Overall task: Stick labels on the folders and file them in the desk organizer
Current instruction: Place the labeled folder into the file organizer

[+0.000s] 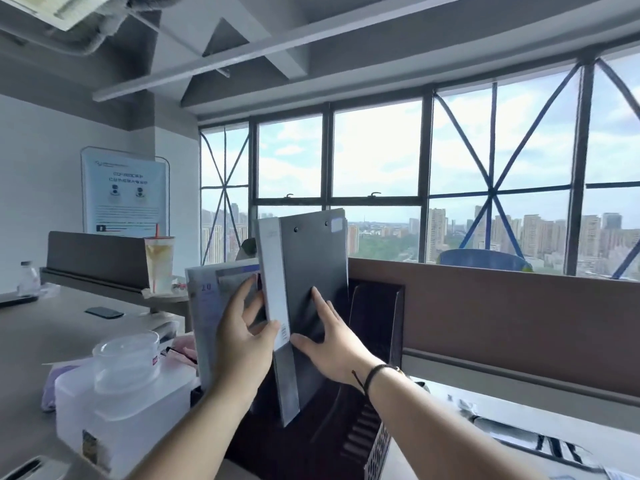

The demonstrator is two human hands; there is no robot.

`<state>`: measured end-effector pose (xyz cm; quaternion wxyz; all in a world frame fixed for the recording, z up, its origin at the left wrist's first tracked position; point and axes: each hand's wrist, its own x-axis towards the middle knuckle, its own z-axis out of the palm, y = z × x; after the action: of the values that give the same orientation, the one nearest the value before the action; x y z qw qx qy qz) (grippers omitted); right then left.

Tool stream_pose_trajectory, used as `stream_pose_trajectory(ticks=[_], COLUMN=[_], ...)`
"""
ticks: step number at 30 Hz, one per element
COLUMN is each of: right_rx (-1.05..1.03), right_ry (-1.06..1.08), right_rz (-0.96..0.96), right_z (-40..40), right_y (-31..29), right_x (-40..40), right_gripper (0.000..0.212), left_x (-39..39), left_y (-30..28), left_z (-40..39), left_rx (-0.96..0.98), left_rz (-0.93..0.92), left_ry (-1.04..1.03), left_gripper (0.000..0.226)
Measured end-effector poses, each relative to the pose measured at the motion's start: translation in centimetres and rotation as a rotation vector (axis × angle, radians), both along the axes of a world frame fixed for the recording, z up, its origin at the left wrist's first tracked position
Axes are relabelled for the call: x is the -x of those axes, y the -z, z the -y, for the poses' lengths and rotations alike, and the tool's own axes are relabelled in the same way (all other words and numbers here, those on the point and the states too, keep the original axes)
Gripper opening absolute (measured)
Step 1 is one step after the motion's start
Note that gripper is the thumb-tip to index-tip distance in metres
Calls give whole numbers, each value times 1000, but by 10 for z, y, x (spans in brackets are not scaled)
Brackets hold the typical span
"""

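Observation:
A dark grey folder with a white spine strip stands upright, its lower end down in the black desk organizer. A small pale label sits at its top right corner. My left hand grips the spine edge, thumb on the front and fingers behind. My right hand presses flat against the folder's cover with straight, spread fingers. Behind my left hand, a light blue-and-white folder stands in the slot to the left.
A white plastic box with a clear round container on top stands at the left. A drink cup and a phone lie farther back. A brown partition runs behind the organizer. Printed sheets lie at the right.

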<state>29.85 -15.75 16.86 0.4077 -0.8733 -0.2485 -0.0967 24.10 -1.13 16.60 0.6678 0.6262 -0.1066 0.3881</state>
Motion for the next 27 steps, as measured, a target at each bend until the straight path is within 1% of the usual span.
stream_pose_trajectory(ticks=[5,9,12,15,18,20,23,25,27], right_rx=[17,60,110,143,156,187,229,228,231], right_ry=[-7,-5,-20,-18,9,22,32,41,43], right_rz=[-42,-98,-141,-168,-163,-160,-166,-159,-123], right_z=[-3,-7,-4,-1,2,3,2,3,8], right_y=[16,34,47,58,69,73,73,71,69], right_x=[-14,-20,-21,-21,-20,-19,-13,-7,0], right_gripper=[94,94,93,92,95,100,103,102,99], left_x=[-20,-24,-19,-10,0,6,13,19,28], left_y=[12,35,56,68,69,66,65,64,62], left_z=[-5,-5,-5,-3,5,8,7,6,8], left_rx=[-43,-74,-150,-318,-543,-686,-780,-810,-889], left_rz=[-37,-125,-194,-220,-216,-260,-291,-282,-254], left_ry=[-47,-91,-113,-195,-435,-583,-630,-644,-663], left_gripper=[80,83,86,92,83,76,79,79,76])
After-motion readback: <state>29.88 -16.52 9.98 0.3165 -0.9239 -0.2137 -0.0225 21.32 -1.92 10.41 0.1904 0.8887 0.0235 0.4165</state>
